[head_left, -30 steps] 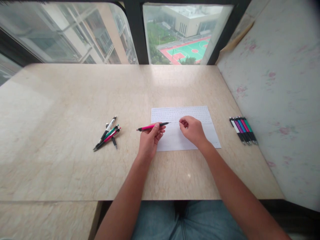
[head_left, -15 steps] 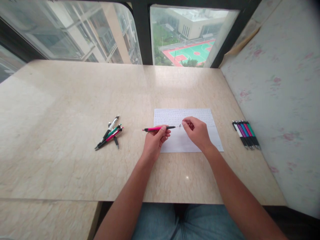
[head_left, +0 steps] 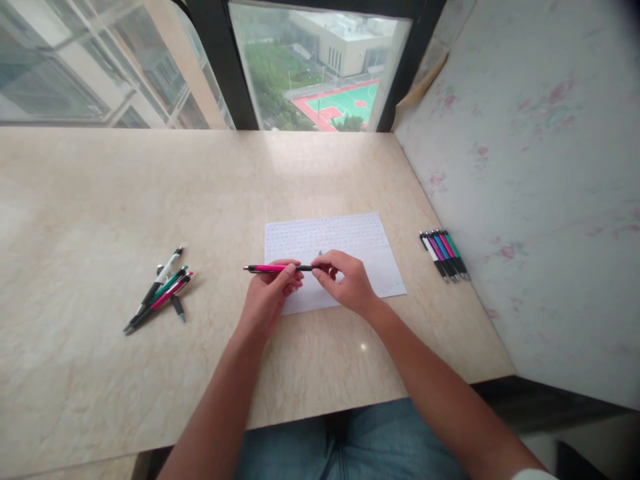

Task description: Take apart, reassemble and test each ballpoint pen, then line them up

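Observation:
My left hand grips a pink pen with a black front grip, held level above the paper with its front end to the right. The thumb and fingertips of my right hand pinch closed at the pen's front end. Whatever small part may be between those fingertips is hidden. Under both hands lies a sheet of lined, written paper. A tiny grey cone-shaped piece rests on the sheet just beyond my right fingertips.
On the left, several pens lie in a loose, crossed pile. Several more pens stand in a neat row on the right, beside the flowered wall. The marble-look tabletop runs back to the window.
My right hand has closed in on the pen's front end, where a thin refill stuck out before. The view has turned to the right, so everything sits further left.

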Demonstrator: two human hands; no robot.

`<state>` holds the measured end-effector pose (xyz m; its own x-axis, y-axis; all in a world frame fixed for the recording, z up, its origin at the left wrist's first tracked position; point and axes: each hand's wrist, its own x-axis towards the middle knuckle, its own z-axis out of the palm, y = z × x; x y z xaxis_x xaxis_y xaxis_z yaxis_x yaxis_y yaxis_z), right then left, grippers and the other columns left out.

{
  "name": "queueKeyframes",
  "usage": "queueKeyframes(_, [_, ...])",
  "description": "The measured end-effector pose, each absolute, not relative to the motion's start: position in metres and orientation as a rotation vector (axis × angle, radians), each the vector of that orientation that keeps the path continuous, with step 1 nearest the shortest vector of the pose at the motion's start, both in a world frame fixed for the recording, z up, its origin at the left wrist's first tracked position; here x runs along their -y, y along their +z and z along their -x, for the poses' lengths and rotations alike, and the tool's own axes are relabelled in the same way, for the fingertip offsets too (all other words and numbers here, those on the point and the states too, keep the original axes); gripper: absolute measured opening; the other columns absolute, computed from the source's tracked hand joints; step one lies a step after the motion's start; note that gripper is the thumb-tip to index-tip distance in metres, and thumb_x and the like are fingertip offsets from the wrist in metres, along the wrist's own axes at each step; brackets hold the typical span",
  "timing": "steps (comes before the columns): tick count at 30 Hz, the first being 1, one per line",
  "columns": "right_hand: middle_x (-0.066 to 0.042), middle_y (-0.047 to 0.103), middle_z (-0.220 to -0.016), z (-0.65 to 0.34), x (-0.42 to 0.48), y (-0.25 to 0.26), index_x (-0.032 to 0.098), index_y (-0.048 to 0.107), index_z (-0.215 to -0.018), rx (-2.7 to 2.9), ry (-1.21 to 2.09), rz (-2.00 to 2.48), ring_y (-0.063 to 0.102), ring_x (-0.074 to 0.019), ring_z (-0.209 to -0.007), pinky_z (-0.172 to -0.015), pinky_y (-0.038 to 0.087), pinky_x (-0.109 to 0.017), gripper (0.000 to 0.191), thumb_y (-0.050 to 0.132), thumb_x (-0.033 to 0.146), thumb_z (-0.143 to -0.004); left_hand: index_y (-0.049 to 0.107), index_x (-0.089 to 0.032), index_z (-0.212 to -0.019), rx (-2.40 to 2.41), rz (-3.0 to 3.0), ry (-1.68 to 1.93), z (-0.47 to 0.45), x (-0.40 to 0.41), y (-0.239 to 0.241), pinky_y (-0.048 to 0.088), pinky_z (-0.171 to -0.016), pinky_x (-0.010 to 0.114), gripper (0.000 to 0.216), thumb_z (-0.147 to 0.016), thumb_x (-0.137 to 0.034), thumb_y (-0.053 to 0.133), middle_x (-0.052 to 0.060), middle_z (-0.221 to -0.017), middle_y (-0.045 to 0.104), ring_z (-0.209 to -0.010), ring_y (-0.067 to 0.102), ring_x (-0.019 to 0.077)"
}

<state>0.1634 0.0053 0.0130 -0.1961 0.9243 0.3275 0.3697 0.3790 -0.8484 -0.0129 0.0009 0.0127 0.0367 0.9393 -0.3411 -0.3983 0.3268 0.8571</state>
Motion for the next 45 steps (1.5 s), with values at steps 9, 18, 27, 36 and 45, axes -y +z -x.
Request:
queueKeyframes(9, [-0.004,0.066,-0.086,-0.167,-0.008,0.008,0.022,0.067,-0.095,1.807,0.752,1.154,0.061,-0.0146,-0.074,-0.061,0.05,-0.027,0.012,0.057,0.023,-0.089,0.073,-0.012,-0.093,-1.048,-0.555,1.236,0.016,-0.002,0.017,0.05,-0.066,0.019,0.028,-0.073,-0.03,0.08,0.007,-0.077,0.072,-0.068,0.065,0.0099])
queueKeyframes(18, [-0.005,0.069,-0.09,-0.176,-0.014,0.005,0.02,0.067,-0.097,1.754,0.613,1.274,0.063,-0.0156,-0.077,-0.062,0.051,-0.027,0.013,0.056,0.02,-0.09,0.072,-0.012,-0.091,-1.073,-0.486,1.318,0.018,-0.005,0.013,0.049,-0.063,0.018,0.027,-0.072,-0.028,0.081,0.007,-0.08,0.073,-0.068,0.065,0.0088])
queueKeyframes(27, [-0.006,0.07,-0.09,-0.181,-0.019,-0.008,0.017,0.068,-0.101,1.744,0.389,1.472,0.062,-0.0157,-0.073,-0.068,0.05,-0.029,0.019,0.055,0.015,-0.088,0.072,-0.012,-0.091,-1.068,-0.466,1.292,0.016,-0.004,0.013,0.05,-0.063,0.018,0.027,-0.071,-0.028,0.081,0.007,-0.079,0.073,-0.068,0.065,0.0099])
queueKeyframes(36, [-0.005,0.071,-0.086,-0.178,-0.017,-0.013,0.018,0.069,-0.099,1.826,0.317,1.546,0.063,-0.0173,-0.072,-0.073,0.047,-0.03,0.014,0.06,0.02,-0.089,0.074,-0.012,-0.092,-1.026,-0.523,1.236,0.013,-0.002,0.015,0.05,-0.064,0.019,0.028,-0.072,-0.029,0.08,0.008,-0.078,0.073,-0.067,0.064,0.0096])
queueKeyframes(45, [-0.004,0.071,-0.089,-0.176,-0.015,-0.014,0.02,0.069,-0.103,1.844,0.393,1.539,0.063,-0.0168,-0.07,-0.071,0.048,-0.029,0.019,0.063,0.017,-0.086,0.074,-0.013,-0.092,-1.033,-0.533,1.209,0.013,-0.001,0.011,0.051,-0.065,0.019,0.027,-0.072,-0.03,0.081,0.007,-0.079,0.073,-0.068,0.065,0.0099])
